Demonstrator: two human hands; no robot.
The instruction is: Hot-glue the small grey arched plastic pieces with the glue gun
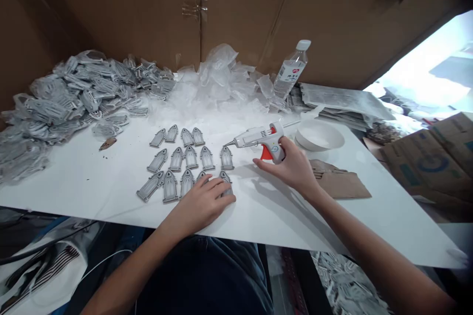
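Note:
My right hand [295,165] grips a white hot glue gun [258,137] with a red trigger. Its metal nozzle points left, just above a small grey arched window piece [226,158] in the middle row. My left hand [207,202] lies palm down at the right end of the front row, its fingers a little apart and partly covering one piece. Beside those fingers is another arched piece [226,183], also partly hidden. Several more grey arched pieces [170,187] lie in three rows on the white table [258,216].
Bagged grey pieces [84,83] are heaped at the left, with crumpled clear plastic bags [218,78] at the back. A water bottle [291,70], a white bowl [320,137] and torn brown cardboard [343,183] are on the right. A brown scrap [107,143] lies left.

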